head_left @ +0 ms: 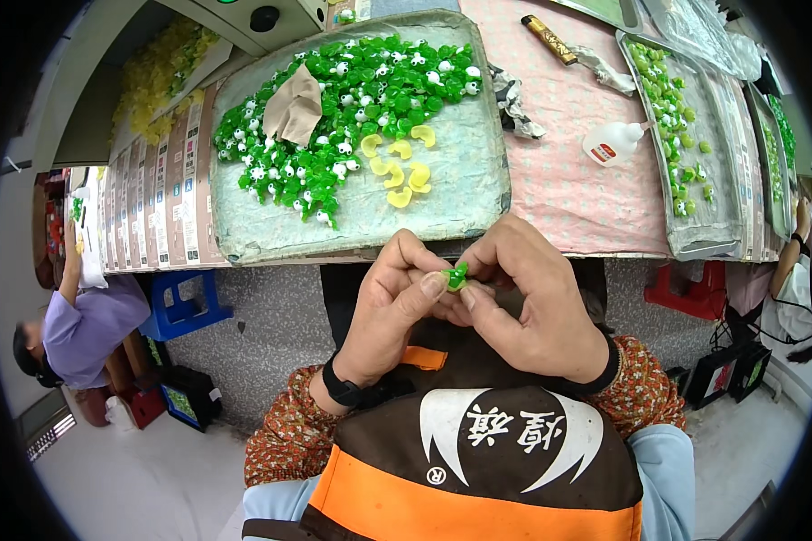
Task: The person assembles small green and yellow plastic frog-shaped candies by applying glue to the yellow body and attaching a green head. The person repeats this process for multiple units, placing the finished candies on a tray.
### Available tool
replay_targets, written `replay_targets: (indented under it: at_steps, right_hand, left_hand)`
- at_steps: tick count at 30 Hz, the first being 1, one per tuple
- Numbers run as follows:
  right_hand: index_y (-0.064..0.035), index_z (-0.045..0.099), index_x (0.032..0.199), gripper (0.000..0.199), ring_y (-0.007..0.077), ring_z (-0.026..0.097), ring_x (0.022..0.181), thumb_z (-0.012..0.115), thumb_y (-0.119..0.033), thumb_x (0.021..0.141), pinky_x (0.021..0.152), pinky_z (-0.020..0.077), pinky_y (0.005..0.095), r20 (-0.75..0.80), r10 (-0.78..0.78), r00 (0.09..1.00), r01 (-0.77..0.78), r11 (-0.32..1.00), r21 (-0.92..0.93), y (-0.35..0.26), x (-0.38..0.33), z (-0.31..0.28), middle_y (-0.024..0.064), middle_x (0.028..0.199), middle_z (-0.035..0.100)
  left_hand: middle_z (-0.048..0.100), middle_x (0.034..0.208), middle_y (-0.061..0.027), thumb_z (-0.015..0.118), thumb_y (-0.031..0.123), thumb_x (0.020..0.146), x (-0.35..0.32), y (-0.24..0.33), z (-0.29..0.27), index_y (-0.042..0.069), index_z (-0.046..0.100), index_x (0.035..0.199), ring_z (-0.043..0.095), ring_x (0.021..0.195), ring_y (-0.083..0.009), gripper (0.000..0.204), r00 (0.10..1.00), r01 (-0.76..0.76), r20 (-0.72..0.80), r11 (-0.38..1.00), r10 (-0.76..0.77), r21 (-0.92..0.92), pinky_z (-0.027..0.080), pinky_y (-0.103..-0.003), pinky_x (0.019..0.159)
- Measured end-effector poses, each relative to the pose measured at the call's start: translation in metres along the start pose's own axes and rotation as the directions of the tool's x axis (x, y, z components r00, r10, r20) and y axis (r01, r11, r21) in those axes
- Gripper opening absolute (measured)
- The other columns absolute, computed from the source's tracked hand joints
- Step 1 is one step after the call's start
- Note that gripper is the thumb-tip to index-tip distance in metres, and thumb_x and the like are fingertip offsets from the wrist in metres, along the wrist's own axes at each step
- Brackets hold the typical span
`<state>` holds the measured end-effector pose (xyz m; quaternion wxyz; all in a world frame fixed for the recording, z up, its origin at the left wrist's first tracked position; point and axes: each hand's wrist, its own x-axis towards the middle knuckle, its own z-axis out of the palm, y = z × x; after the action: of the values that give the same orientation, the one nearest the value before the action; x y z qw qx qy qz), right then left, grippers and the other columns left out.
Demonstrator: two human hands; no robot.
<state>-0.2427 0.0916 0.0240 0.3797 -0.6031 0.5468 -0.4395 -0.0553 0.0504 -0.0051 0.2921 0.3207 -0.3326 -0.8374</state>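
Just in front of the table edge, my left hand [397, 302] and my right hand [532, 311] meet, closed by the fingertips on a small green plastic piece [457, 276]. Its exact kind I cannot make out, as the fingers partly cover it. Beyond them lies a cloth-lined tray [465, 194]. Heaped in it are many glossy green pieces [370, 95], several with white, eye-like balls. A beige cloth scrap [293, 106] rests on the heap. Several yellow curved pieces [399, 171] lie apart from it, on the tray's nearer side.
Right of the tray are a white squeeze bottle [612, 144], a brown-gold stick-like object [550, 41] and crumpled wrapping [514, 104]. A second tray [717, 180] holds light-green pieces. Blue [182, 302] and red [690, 288] stools stand below. People sit at both sides.
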Motion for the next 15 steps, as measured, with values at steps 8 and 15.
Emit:
replay_targets:
  at_steps: [8,15]
  right_hand:
    - [-0.0008,0.053,0.083,0.016,0.0299,0.052,0.070,0.064,0.002,0.071,0.062,0.0412,0.0401,0.034,-0.031,0.999,0.030,0.999,0.023,0.002,0.000,0.000,0.0123,0.077,0.051]
    - [-0.0022,0.052,0.080,0.018,0.0286,0.051,0.067,0.065,0.002,0.069,0.059,0.0385,0.0394,0.038,-0.080,0.996,0.078,0.995,0.065,0.004,-0.002,0.001,0.0101,0.074,0.051]
  left_hand:
    - [0.069,0.099,-0.0109,0.060,0.019,0.101,-0.001,-0.001,-0.014,0.004,0.049,0.106,0.072,0.085,-0.0185,0.019,0.998,0.038,0.044,0.999,-0.037,-0.016,0.061,-0.031,0.074]
    - [0.070,0.094,-0.0118,0.063,0.017,0.099,0.000,0.004,-0.013,0.005,0.050,0.101,0.073,0.079,-0.0196,0.018,0.991,0.090,0.112,0.992,-0.080,-0.086,0.061,-0.031,0.073]
